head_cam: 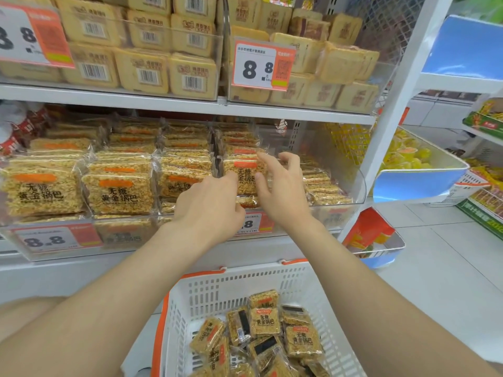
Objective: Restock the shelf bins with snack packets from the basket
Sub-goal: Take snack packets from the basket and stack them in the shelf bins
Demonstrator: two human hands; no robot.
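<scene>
A clear shelf bin on the middle shelf holds rows of golden rice-crisp snack packets with orange labels. Both hands are up at one upright packet in that bin. My left hand holds the packet's left side with curled fingers. My right hand has spread fingers at the packet's right edge, the index finger along its top. Below, a white basket with orange trim holds several of the same packets lying loose.
The bin's right part holds only a low row of flat packets. Another bin to the left is full. The upper shelf carries pale biscuit packs. A white upright post bounds the shelf; blue trays of yellow goods stand to the right.
</scene>
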